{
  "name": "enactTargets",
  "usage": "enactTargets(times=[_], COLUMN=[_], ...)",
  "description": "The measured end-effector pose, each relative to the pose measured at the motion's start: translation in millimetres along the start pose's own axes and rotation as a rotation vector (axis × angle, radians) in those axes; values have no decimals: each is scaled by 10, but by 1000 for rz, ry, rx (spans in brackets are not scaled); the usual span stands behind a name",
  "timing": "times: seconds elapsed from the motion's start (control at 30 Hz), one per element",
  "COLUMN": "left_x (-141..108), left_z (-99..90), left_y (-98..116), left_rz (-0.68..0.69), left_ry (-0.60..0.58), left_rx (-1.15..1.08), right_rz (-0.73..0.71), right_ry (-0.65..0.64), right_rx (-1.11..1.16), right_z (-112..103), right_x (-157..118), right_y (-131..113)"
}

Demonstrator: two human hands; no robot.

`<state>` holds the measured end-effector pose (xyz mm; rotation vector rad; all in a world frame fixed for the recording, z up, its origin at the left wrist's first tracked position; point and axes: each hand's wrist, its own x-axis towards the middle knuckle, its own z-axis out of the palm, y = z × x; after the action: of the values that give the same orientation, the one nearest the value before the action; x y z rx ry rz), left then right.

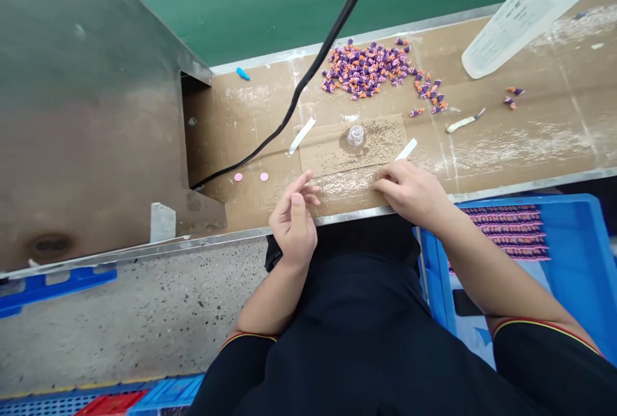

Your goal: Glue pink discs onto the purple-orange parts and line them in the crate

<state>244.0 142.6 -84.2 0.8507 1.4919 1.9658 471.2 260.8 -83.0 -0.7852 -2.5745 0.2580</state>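
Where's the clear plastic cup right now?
In the head view, the clear plastic cup sits on a cardboard patch, between a white paper strip and another, just below the pile of purple and orange pieces.

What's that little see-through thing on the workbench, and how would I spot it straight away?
Start at the long cardboard-covered bench in front of the seated person. Just beyond the person's right hand lies a flat cardboard patch, and on it stands a small clear plastic cup. Unlike the purple-and-orange pieces heaped just past it, it is colourless and see-through.
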Motion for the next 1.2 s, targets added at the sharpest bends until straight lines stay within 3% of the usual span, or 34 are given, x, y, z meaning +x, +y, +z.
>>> enactTargets(times=[0.2, 0.37, 0.47, 0.57, 0.6, 0.67, 0.73, 0.8, 0.83, 1.0, 1.2], left_x=[-29, 14, 25, 42, 52, 76, 96, 107, 110, 98, 67], left_z=[-130, 35, 206, 343, 383, 463, 548, 637, 681, 844, 840], left_y=[64, 63, 16, -55, -76, -99, -89, -49, -24, 45, 2], left_rz=[104, 129, 113, 56, 21, -55, -105, -127, -134, -153, -163], left_ry=[87, 8, -84, -152, -175, -219, -251, -272, -283, -310, -333], left_rx=[44, 26, 9, 12, 6, -14, -25, -21, -15, 11, 50], right_rz=[49, 162, 475, 913, 1050, 1327, 1540, 1614, 1612, 1561, 1520], right_ry=[65, 141, 313, 547, 572, 447, 95, -213, -302, -445, -501], right_rx=[243, 376, 381, 224, 152, 23, -3, 53, 85, 127, 130], right_z=[58, 9, -227, -492, -549, -587, -524, -392, -316, -35, 58], right_x=[-75, -200, -664, -1494, -1807, -2388, -2824, -3078, -3146, -3226, -3281], right_y=[25, -26, 64, 223, 264, 299, 273, 207, 171, 121, 187])
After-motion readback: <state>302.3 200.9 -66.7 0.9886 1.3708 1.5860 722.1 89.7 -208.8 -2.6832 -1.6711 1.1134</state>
